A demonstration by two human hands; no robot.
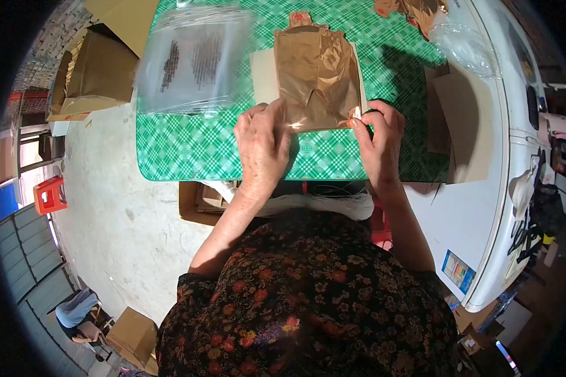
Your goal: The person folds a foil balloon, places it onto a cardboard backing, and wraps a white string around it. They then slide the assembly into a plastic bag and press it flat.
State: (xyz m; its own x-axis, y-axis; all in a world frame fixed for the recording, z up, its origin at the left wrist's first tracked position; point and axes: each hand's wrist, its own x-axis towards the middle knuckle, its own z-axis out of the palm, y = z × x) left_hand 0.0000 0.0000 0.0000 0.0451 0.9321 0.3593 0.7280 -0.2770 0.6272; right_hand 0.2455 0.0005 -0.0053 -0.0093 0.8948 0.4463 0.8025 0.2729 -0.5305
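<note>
1. A table covered by a green checked tablecloth (188, 151) is seen from above, from a camera worn on the head; this cloth is the landmark for everything below.
2. Near the middle of the cloth, toward its near edge, a brown garment sealed in a clear plastic sleeve (314, 78) is laid flat, with a pale card backing showing at its left side.
3. The near left corner of the sleeve is pinched by the left hand (262, 147), its fingers closed on the film.
4. The near right corner is gripped by the right hand (378, 139), thumb and forefinger closed on a bright, glinting edge of the plastic.
5. On the far left part of the cloth, a stack of empty clear bags (192, 60) with dark printed text is lying, well apart from both hands.
6. On the floor left of the cloth, an open cardboard box (97, 72) is standing; right of the cloth, flat cardboard sheets (462, 119) rest on a white surface.
7. As a judgement: the open end seems to be being folded or sealed, so it would be done well with both corners kept level, the film pulled taut, and the garment held flat against the card.
</note>
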